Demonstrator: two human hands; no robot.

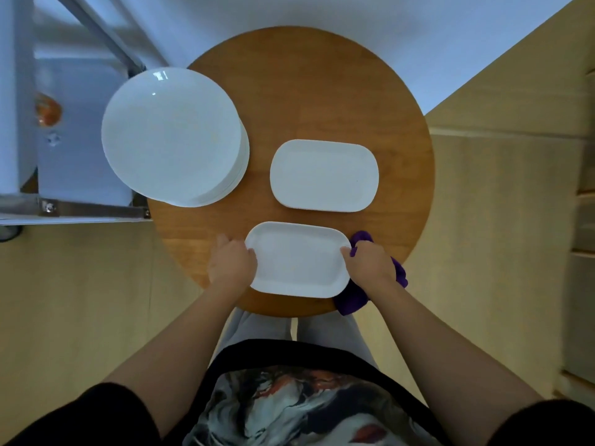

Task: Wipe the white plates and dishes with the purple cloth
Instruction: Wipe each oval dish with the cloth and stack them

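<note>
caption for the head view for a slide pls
Both hands, left and right, hold the near rectangular dish on the round table, purple cloth bunched under the right.

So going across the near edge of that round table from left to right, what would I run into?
Left hand → near rectangular dish → right hand with the purple cloth.

Black short sleeves (pixel 106 410), patterned top (pixel 289 403) — perhaps marbled
</note>
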